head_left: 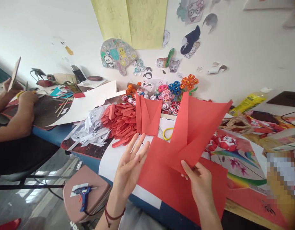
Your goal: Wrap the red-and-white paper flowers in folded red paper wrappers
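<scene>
My right hand (197, 175) pinches the lower corner of a folded red paper (200, 121), which stands up from the table with its creased flaps spread. Below it lies a large flat red sheet (159, 169), partly over a white sheet (113, 156). My left hand (133, 159) is raised left of the held paper, palm turned up and fingers apart, holding nothing. Behind my left hand another folded red paper (149, 115) leans upright beside a pile of red paper strips (120, 121) and a pile of white strips (89, 127).
Paper flowers (174, 88) stand at the back by the wall. A yellow bottle (250, 100) is at the right. A blue glue gun (83, 196) lies on a stool (77, 179). At the far left, another person's hands (27, 97) hold something.
</scene>
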Demonstrator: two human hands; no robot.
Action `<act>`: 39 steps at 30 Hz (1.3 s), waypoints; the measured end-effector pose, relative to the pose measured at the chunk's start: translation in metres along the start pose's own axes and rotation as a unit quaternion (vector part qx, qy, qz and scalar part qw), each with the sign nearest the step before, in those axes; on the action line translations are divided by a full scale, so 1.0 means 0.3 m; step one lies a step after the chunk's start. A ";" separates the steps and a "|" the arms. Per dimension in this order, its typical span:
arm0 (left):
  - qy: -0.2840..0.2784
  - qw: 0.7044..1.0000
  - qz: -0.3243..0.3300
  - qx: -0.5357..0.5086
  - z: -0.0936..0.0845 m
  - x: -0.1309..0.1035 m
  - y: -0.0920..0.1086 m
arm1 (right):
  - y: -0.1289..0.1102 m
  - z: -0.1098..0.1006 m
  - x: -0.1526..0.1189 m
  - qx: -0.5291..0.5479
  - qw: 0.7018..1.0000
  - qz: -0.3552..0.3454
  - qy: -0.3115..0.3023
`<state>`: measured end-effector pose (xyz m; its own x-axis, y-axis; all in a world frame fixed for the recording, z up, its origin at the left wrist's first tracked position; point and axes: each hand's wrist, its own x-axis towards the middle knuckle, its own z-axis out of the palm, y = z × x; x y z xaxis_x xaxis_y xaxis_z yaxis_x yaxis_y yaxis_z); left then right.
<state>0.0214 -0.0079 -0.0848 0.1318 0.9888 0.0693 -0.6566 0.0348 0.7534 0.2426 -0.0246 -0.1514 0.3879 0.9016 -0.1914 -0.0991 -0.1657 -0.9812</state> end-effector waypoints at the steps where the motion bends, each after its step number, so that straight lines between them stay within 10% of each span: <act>1: -0.004 1.000 0.001 0.004 0.005 -0.002 -0.001 | 0.002 -0.002 0.002 -0.011 1.000 0.001 -0.003; 8: -0.088 0.969 0.120 0.197 0.014 -0.024 -0.008 | -0.008 -0.018 0.004 -0.321 0.944 -0.072 -0.032; 11: -0.248 0.836 0.232 0.432 0.029 -0.020 0.016 | -0.031 -0.032 -0.014 -0.441 0.878 -0.162 0.090; 14: -0.368 0.666 0.304 0.573 0.072 -0.007 0.045 | -0.077 -0.040 -0.034 -0.407 0.877 -0.208 0.147; 18: -0.392 0.582 0.376 0.605 0.131 0.004 0.052 | -0.150 -0.028 -0.054 -0.221 0.961 -0.159 -0.055; 22: -0.381 0.562 0.412 0.608 0.148 0.001 0.031 | -0.180 -0.003 -0.062 -0.022 0.955 -0.085 -0.284; 27: -0.418 0.591 0.350 0.595 0.140 0.021 0.015 | -0.185 0.018 -0.038 0.010 0.925 -0.064 -0.374; 39: -0.462 0.641 0.239 0.565 0.086 0.182 -0.085 | -0.199 0.015 0.102 -0.036 0.966 0.007 -0.256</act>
<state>0.0644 0.0415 -0.0834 0.8419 0.3216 0.4332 0.1013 -0.8828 0.4586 0.2562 0.0147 -0.0985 -0.1192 0.9754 -0.1855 -0.0308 -0.1904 -0.9812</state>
